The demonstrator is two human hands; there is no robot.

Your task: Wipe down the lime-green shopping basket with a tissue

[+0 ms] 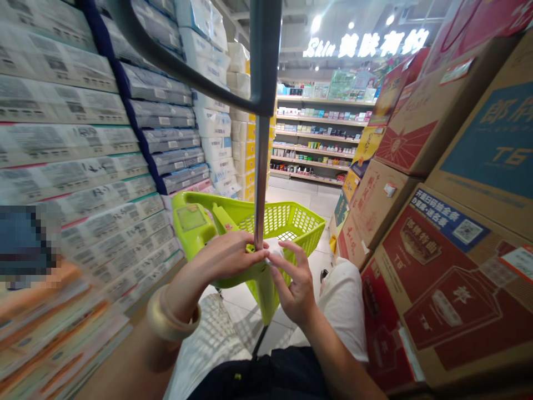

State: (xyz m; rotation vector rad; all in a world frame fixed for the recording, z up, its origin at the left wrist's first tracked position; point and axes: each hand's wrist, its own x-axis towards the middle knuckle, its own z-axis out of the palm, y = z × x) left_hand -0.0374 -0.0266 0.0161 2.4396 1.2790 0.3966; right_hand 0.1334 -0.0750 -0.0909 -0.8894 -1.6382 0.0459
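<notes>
A green rolling shopping basket [312, 222] stands in front of me, with a grey metal pole [261, 178] rising from its near end to a dark handle [266, 66]. Beside the foot of the pole is a small white tissue-like piece [275, 247]. My left hand [233, 253], with a pale bangle [166, 316] on the wrist, is closed at the pole; its thumb reaches the white piece and some fingertips are hidden behind the pole. My right hand [295, 283] pinches at the white piece from the right, its other fingers curved and apart.
Stacked paper packs [70, 144] line the left side. Cartons [453, 283] are piled high close on the right. Shelves [316, 128] of small goods stand at the far end of the tiled aisle [308, 194]. My knee [341, 305] is beside the basket.
</notes>
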